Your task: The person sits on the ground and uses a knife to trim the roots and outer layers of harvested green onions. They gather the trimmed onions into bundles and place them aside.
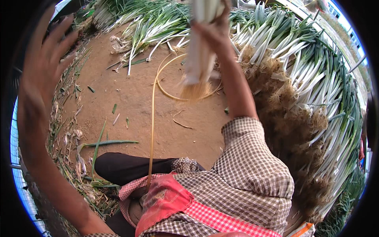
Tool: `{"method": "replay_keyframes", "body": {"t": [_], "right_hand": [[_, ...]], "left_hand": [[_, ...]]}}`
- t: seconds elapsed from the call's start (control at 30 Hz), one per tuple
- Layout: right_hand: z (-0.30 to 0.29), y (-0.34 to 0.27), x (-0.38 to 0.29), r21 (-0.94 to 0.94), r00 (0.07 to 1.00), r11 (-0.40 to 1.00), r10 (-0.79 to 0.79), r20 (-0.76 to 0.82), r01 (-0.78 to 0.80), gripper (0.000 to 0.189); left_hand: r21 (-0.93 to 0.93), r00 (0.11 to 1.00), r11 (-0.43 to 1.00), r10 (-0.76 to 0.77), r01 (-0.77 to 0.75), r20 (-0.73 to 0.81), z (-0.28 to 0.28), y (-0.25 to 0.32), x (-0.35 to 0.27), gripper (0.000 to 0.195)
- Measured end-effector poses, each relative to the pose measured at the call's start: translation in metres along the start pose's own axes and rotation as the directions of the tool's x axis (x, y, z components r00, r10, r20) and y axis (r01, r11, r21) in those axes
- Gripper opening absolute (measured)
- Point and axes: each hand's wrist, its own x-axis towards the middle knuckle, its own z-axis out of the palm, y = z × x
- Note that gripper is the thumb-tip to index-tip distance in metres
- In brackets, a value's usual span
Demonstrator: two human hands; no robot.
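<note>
My right hand (218, 37) is raised at the top middle, closed around a bundle of long white-stemmed green onions (199, 62). The bundle hangs upright, its pale roots pointing down and blurred; its upper end runs out of view. At the far left, my left hand (44, 59) is lifted with its fingers apart and nothing in it, also blurred. Beyond the held bundle, loose green onions (160, 25) lie in a heap on the soil.
A thick row of green onions (314, 77) curves along the right, roots facing inward. A yellow hose (153, 118) loops over the bare soil (130, 94) to my lap. Dry leaf scraps (78, 166) litter the left. A red cloth (165, 195) lies over my lap.
</note>
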Motion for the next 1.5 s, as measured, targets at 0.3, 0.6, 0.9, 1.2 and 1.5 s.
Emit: {"method": "replay_keyframes", "body": {"t": [0.3,0.6,0.9,1.2,1.5], "right_hand": [[-0.111,0.178,0.043,-0.629,0.773,0.453,0.429,-0.467,-0.632,0.092],[0.020,0.207,-0.325,-0.213,0.668,0.634,0.691,-0.275,-0.743,0.053],[0.218,0.009,-0.253,0.186,0.871,0.906,0.284,0.401,-0.381,0.043],[0.429,-0.133,-0.478,0.201,-0.081,0.946,-0.228,0.970,-0.256,0.046],[0.380,0.006,-0.753,-0.259,-0.743,0.951,0.295,0.601,0.168,0.110]], "left_hand": [[0.011,0.406,0.423,-0.863,0.906,-0.300,-0.128,-0.008,-0.305,0.071],[-0.798,-0.592,-0.108,-0.730,0.593,-0.341,-0.101,0.039,-0.635,0.071],[-0.997,-0.750,-0.017,-0.660,0.072,-0.043,-0.006,0.102,-0.730,0.071],[0.137,-0.060,-0.160,-0.835,0.978,-0.547,0.076,0.146,-0.843,0.041],[-0.947,-0.895,-0.270,-0.444,0.177,-0.041,0.151,0.201,-0.832,0.053]]}}
